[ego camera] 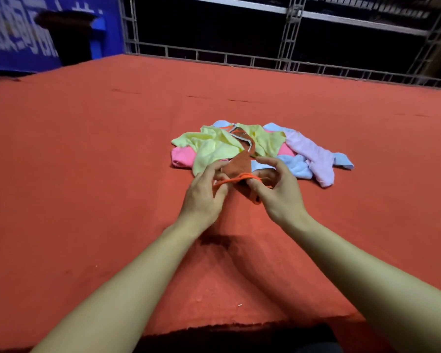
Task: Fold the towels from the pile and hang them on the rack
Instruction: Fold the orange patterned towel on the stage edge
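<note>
Orange towel (236, 165): a small rust-orange cloth with a bright orange hem, held just above the red table cover at the near edge of the pile; its long axis runs roughly away from the person, one end trailing up onto the pile, the other end hanging low between the hands.
Left hand (205, 193): fingers curled, pinching the orange hem at the towel's left side.
Right hand (278, 189): thumb and fingers curled round the towel's right side — the exact grip is partly hidden by the cloth, so likely a pinch on the hem.
Pile (260, 146): crumpled towels lying in the middle of the table, just beyond the hands — yellow towel (214, 146) to the left and on top, pink towel (182, 156) under it, lilac towel (313, 154) stretched toward the right, light blue towel (297, 166) beneath it.
Table cover (87, 161): red felt-like cloth, wrinkled near the person's forearms.
Metal frame (288, 34): grey lattice structure behind the table's far edge, dark behind it.
Blue banner (15, 34): at far left, white lettering, blurred.
</note>
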A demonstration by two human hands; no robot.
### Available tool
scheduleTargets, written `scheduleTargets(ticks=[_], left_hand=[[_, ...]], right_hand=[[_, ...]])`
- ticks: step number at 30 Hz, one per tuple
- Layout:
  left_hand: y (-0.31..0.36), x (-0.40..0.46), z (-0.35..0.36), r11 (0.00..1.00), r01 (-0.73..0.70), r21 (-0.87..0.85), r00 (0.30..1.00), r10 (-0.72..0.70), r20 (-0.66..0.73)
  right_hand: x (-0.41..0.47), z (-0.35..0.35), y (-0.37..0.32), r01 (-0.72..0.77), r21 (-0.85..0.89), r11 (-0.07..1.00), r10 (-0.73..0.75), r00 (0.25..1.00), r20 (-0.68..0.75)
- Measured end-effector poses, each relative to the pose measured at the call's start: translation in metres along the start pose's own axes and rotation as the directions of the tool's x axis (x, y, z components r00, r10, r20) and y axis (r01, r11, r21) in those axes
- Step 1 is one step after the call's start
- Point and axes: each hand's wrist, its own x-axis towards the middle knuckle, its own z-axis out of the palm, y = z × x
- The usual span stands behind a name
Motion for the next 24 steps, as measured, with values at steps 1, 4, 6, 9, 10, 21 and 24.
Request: scheduleTargets(ticks=[1,4,6,9,10,21,24], left_hand=[[0.008,0.000,-0.005,1.000,0.006,-0.014,1.000,-0.006,0.022],[0.030,0.001,-0.016,0.999,-0.027,-0.021,0.997,0.028,0.068],[0.044,0.000,-0.024,0.997,-0.078,-0.023,0.992,0.080,0.102],[0.065,-0.004,-0.037,0.994,-0.106,-0.025,0.985,0.108,0.135],[0.072,-0.003,-0.041,0.995,-0.087,-0.038,0.989,0.091,0.119],[0.156,0.050,-0.116,0.987,-0.092,-0.131,0.995,0.087,-0.047],[0.188,0.073,-0.131,0.974,-0.136,-0.179,0.990,0.128,-0.057]], right_hand=[[-0.004,-0.003,-0.006,0.006,0.000,1.000,-0.006,1.000,0.005],[-0.018,-0.012,-0.027,0.029,0.015,0.999,-0.030,0.999,0.026],[-0.025,-0.016,-0.043,0.050,0.042,0.998,-0.051,0.999,0.020],[-0.032,-0.020,-0.065,0.047,0.133,0.990,-0.051,0.998,0.026],[-0.033,-0.020,-0.071,0.039,0.162,0.986,-0.046,0.998,0.035],[-0.013,-0.024,-0.126,0.214,-0.121,0.969,-0.201,0.973,0.118],[0.004,-0.036,-0.153,0.205,0.040,0.978,-0.204,0.979,-0.028]])
